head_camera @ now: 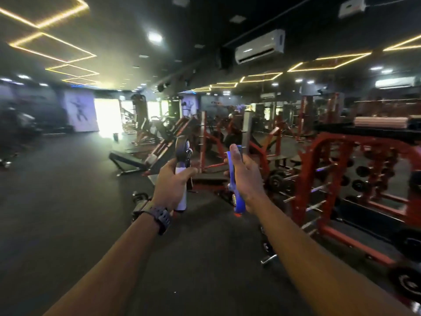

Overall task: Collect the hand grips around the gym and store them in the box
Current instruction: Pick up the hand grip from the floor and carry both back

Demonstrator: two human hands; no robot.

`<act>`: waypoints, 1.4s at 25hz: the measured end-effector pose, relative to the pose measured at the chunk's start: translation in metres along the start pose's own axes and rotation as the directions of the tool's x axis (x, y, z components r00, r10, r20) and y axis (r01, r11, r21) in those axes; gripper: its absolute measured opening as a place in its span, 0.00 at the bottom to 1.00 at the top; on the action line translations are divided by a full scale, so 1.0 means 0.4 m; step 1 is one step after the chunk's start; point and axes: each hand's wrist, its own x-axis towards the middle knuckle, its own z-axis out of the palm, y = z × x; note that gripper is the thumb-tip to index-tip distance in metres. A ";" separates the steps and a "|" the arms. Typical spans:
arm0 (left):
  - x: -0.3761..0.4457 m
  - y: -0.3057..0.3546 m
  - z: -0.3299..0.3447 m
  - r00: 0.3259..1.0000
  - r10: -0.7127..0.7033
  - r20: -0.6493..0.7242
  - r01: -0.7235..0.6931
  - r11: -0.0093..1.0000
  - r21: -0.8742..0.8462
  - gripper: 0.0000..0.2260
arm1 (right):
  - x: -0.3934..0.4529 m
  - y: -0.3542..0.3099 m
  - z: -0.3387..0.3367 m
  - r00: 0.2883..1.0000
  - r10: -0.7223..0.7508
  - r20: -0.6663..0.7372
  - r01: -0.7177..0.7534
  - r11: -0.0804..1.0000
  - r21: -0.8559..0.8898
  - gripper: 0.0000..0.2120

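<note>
My left hand (172, 182), with a dark watch on the wrist, is closed around a black and white hand grip (183, 153) whose spring end points up. My right hand (245, 176) holds a blue hand grip (237, 199) with its spring end pointing down. Both arms are stretched out in front of me at chest height, the two grips a short way apart. No box is in view.
A red dumbbell rack (346, 179) stands close on the right. Red and black benches (134, 160) and machines line the middle distance. Dumbbells (140, 199) lie on the dark floor just ahead. Open floor (63, 201) stretches to the left.
</note>
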 end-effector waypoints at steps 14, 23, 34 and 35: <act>-0.112 -0.031 -1.090 0.779 0.081 -0.621 0.172 0.926 0.337 0.12 | -0.164 0.053 1.167 0.798 0.000 0.603 -0.152 0.968 0.201 0.34; 0.061 -0.183 -1.472 0.587 0.139 -0.798 0.270 0.895 0.354 0.10 | -0.063 0.164 1.708 0.606 -0.083 0.791 -0.202 0.946 0.254 0.27; 0.351 -0.454 -1.954 0.470 0.129 -0.873 0.322 0.896 0.305 0.19 | 0.071 0.326 2.383 0.485 -0.122 0.866 -0.212 0.944 0.252 0.31; 0.383 -0.482 -2.017 0.470 0.128 -0.873 0.324 0.895 0.306 0.19 | 0.078 0.338 2.455 0.485 -0.117 0.867 -0.207 0.947 0.244 0.31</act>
